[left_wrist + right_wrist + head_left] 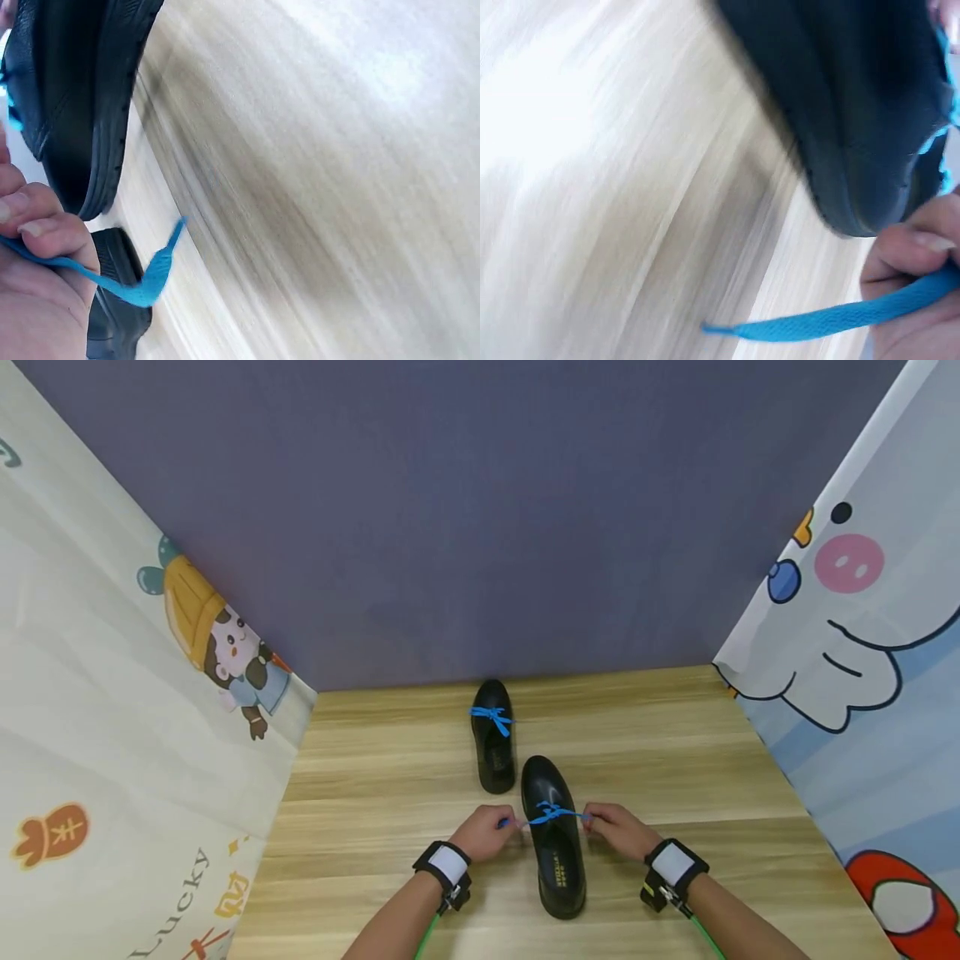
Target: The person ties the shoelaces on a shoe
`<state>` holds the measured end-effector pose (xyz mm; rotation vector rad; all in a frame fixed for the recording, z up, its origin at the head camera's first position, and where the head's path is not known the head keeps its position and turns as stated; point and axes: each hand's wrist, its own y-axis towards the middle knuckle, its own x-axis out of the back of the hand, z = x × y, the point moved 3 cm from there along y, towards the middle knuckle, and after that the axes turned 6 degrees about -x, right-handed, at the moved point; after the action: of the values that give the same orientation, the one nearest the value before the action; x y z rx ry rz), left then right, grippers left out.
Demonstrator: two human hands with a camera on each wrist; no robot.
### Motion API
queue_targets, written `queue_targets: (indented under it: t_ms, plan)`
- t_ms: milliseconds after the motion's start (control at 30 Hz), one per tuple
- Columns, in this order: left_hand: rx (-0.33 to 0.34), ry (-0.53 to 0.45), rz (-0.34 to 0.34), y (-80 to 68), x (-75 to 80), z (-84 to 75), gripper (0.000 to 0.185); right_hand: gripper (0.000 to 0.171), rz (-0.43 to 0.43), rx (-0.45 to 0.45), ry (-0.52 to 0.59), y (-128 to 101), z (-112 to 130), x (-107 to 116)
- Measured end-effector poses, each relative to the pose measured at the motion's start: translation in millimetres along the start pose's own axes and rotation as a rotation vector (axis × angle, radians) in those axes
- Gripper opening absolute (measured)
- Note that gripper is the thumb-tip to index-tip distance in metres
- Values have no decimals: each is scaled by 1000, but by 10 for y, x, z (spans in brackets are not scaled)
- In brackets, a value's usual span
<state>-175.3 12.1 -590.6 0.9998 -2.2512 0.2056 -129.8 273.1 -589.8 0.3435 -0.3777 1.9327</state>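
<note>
Two black shoes stand on a wooden table [375,793]. The near shoe [553,839] has a blue lace [553,814] crossed over its top. My left hand [487,831] pinches the lace's left end [142,281] beside the shoe [75,105]. My right hand [611,827] pinches the right end [832,319] on the other side of the shoe [855,112]. The lace is stretched between both hands. The far shoe [493,747] carries a tied blue bow [491,717].
A grey-purple cloth wall [465,510] closes the back of the table. Cartoon-printed curtains hang at the left [112,735] and the right [862,635]. Bare wood lies to both sides of the shoes.
</note>
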Motion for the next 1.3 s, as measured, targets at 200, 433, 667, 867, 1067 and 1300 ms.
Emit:
queue_targets:
  t_ms: [200, 433, 667, 867, 1067, 1300]
  plan:
    - [70, -282, -135, 28, 37, -4, 31, 20, -76, 63, 208, 12, 43, 43]
    - [153, -670, -267, 155, 19, -68, 35, 25, -130, 78, 445, 37, 143, 26]
    - [118, -986, -393, 281, -26, -166, 28, 22, -188, 137, 678, 100, 231, -34]
    - [73, -1094, -436, 345, -112, -223, 21, 23, -175, 184, 840, 169, 270, -132]
    - [118, -1130, -431, 365, -197, -225, 17, 22, -215, 183, 919, 253, 243, -237]
    - [162, -1144, -440, 379, -268, -225, 29, 21, -360, -12, 879, 306, 205, -307]
